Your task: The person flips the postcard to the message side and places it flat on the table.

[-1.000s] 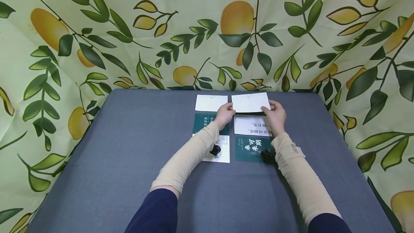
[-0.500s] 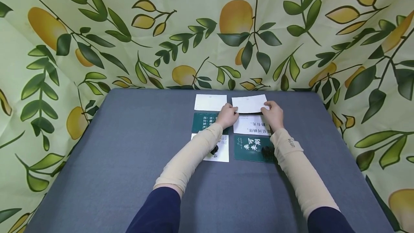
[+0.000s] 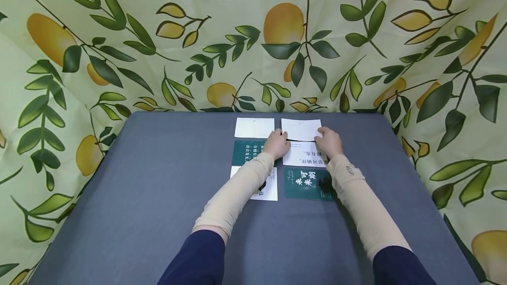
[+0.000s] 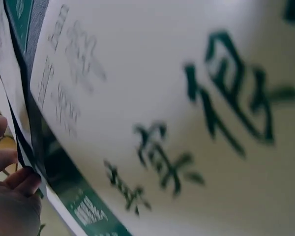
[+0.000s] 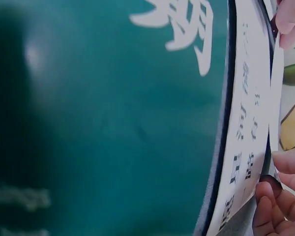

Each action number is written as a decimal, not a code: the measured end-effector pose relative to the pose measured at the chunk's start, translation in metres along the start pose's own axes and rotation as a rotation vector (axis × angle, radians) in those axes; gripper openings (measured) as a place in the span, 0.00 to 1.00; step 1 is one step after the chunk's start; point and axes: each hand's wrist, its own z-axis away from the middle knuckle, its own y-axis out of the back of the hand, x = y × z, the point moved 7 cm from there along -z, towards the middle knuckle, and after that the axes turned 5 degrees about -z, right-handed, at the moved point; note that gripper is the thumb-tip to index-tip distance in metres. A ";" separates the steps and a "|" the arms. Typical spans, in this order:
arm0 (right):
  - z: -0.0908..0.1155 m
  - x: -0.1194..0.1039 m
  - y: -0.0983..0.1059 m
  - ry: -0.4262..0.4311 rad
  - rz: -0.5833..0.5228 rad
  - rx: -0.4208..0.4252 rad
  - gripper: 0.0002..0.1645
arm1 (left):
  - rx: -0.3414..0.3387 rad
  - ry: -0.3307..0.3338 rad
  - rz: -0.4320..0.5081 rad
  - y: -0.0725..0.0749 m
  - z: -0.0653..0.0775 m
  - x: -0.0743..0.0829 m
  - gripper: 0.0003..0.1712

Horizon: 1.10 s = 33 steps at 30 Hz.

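Observation:
Six cards lie in two columns on the table. My right hand pinches the lower right corner of the blank-faced white card at the top of the right column. At that card's lower left corner is my left hand, its fingertips gripping the edge. Seen edge-on in the right wrist view, the white card runs between both hands. Just below it is a white card with dark lettering, then a green card with white lettering. The left wrist view shows a white card with green lettering close up.
In the left column are another blank-faced white card, a green card and a lettered white card, the lower two partly covered by the left arm. A grey cloth covers the table. Behind hangs a leaf-and-fruit patterned curtain.
Both hands have brought the white card slightly toward me and down, level with the blank card on its left. The view has shifted a little.

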 end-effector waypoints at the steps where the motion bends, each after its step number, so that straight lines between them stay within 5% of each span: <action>1: -0.001 0.000 -0.001 -0.001 0.005 -0.006 0.27 | 0.002 -0.001 -0.022 -0.002 0.000 0.000 0.25; 13: -0.007 -0.001 0.002 0.012 0.066 -0.028 0.25 | 0.039 0.002 -0.246 -0.010 -0.007 0.005 0.24; 20: -0.008 0.000 -0.001 0.015 0.133 -0.057 0.24 | 0.016 0.000 -0.472 -0.013 -0.008 0.009 0.25; 33: -0.004 -0.002 -0.003 -0.008 0.163 -0.078 0.25 | -0.009 0.072 -0.456 -0.013 -0.009 0.000 0.33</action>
